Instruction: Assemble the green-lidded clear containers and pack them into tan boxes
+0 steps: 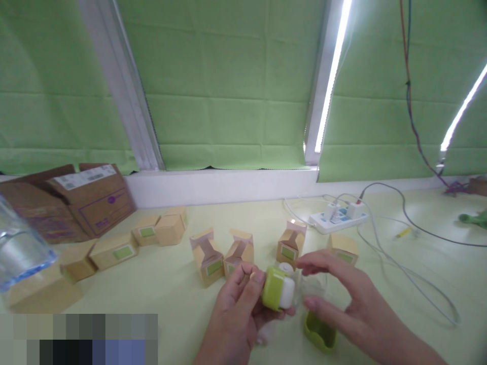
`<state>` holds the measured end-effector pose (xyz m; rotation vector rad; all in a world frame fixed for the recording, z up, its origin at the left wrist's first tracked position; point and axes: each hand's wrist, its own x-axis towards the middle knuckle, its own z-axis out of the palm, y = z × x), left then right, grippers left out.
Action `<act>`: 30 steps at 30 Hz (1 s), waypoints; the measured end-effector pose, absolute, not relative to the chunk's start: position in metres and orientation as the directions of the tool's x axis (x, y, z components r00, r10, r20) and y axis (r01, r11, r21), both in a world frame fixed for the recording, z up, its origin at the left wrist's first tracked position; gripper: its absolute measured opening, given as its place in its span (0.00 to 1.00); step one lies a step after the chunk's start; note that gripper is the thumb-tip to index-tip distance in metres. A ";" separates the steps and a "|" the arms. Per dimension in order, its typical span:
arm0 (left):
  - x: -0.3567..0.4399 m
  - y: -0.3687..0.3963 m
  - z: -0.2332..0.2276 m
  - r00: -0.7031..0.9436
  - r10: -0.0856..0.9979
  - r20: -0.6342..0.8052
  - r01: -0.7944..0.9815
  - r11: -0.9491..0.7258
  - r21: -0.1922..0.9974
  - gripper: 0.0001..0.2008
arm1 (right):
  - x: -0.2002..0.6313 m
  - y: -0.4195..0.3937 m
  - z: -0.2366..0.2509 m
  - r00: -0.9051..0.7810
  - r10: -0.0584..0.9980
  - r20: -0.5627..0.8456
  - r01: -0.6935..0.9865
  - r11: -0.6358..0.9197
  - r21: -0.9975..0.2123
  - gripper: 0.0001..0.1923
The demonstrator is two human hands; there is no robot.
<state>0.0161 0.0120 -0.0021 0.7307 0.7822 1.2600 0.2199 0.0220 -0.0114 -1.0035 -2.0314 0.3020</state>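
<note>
Near the bottom centre of the view, the person's left hand (238,304) grips a small green and white roller device (279,290), fingers curled around its green body with the white end pointing right. Just beside it, the right hand (338,296) is open, fingers spread and slightly bent, fingertips close to the white end; whether they touch it cannot be told. Under the right hand, a green cap (320,333) lies on the pale yellow-green table (171,289). Just beyond the hands stand four small tan cardboard boxes with green labels, three with their top flaps open: one (207,256) to the left, one (238,253) beside it, one (291,242) farther right, and a closed one (343,248) at the right end. Farther left, more closed small boxes (114,249) lie in a loose row. At the far left sits a large brown shipping carton (91,197), with a clear plastic bottle (19,251) near the left edge. To the far right, a white power strip (338,217) with plugged-in chargers trails white and grey cables (403,268) across the table. Green blinds (236,86) cover the windows behind.
</note>
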 end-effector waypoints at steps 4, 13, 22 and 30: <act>0.017 0.008 -0.004 0.171 0.976 -0.138 -0.516 0.208 0.831 0.18 | 0.200 0.013 -0.009 -0.363 0.623 0.693 0.432 0.772 -0.467 0.29; 0.016 0.008 -0.006 0.247 0.969 -0.017 -0.363 0.108 0.926 0.23 | 0.202 0.016 -0.008 -0.318 0.627 0.711 0.416 0.766 -0.490 0.23; 0.016 0.006 -0.001 0.154 0.987 0.053 -0.298 -0.005 0.954 0.18 | 0.199 0.015 -0.010 -0.331 0.615 0.715 0.389 0.780 -0.491 0.22; 0.016 0.008 -0.001 0.156 0.987 0.038 -0.299 0.010 0.954 0.17 | 0.198 0.016 -0.010 -0.342 0.584 0.736 0.374 0.803 -0.464 0.23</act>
